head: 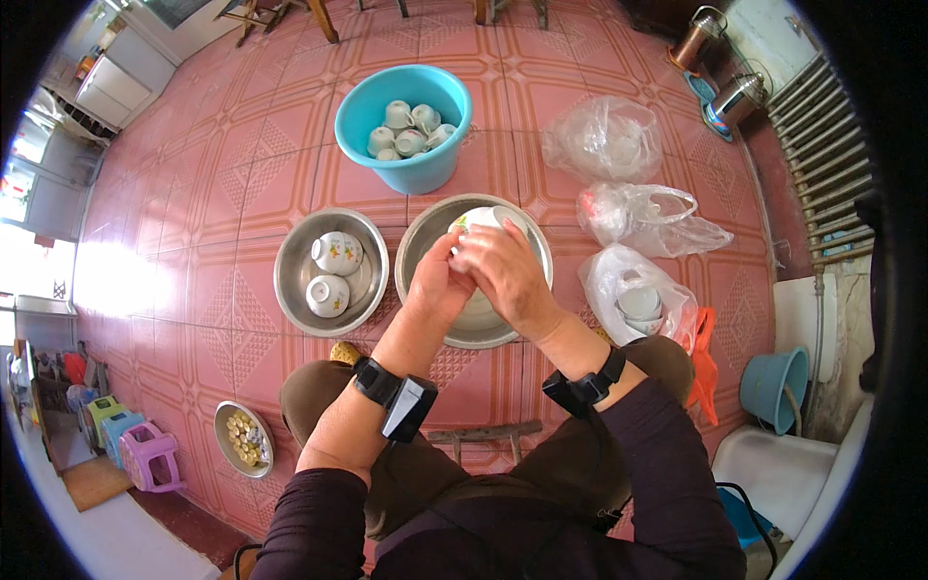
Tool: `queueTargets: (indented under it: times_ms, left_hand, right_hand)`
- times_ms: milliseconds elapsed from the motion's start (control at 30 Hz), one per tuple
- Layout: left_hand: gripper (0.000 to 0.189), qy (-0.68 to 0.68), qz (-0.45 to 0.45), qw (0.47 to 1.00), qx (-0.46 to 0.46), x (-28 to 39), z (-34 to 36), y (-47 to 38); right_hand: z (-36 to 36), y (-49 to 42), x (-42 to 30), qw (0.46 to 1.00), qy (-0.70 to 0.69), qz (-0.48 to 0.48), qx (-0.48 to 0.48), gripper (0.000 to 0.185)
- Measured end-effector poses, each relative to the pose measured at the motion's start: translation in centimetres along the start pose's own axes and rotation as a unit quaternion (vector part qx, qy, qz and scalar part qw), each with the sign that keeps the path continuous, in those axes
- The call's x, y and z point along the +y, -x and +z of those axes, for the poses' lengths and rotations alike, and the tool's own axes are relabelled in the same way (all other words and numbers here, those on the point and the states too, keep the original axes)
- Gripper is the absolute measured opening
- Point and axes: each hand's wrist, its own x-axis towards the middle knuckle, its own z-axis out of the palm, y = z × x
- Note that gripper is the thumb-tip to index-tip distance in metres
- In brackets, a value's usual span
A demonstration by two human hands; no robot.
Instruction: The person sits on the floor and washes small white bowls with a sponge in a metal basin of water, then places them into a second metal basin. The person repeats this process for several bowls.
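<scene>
Both hands are together over a metal basin [473,338] that holds some liquid. My left hand [444,279] is cupped, and my right hand [500,272] lies across its fingers; a small white bit shows between them, too hidden to name. Just beyond the fingertips a white bowl with a printed pattern [480,217] shows in the basin; whether a hand touches it is unclear. To the left, a second metal basin [290,304] holds upturned white bowls [328,296] with fruit prints. A turquoise plastic tub [406,174] farther off contains several white cups [411,142].
Clear plastic bags [605,138] lie on the right, one with white bowls [639,303] inside. An orange bag [703,370] is beside my knee. A small basin of yellowish round pieces [246,439] sits at lower left, near plastic stools [151,457]. A radiator [823,159] lines the right wall.
</scene>
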Motion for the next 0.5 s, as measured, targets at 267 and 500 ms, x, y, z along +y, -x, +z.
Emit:
queueTargets:
  times_ms: [267, 500]
  left_hand:
    - [0.039, -0.058, 0.105, 0.993, 0.009, 2.4, 0.9, 1.7]
    - [0.038, -0.175, 0.137, 0.974, 0.043, 1.5, -3.5, -0.9]
  right_hand:
    - [-1.4, 2.4, 3.3, 0.971, -0.11, 0.211, -0.002, 0.017]
    - [5.3, 8.9, 9.5, 0.791, -0.306, 0.527, -0.049, 0.021]
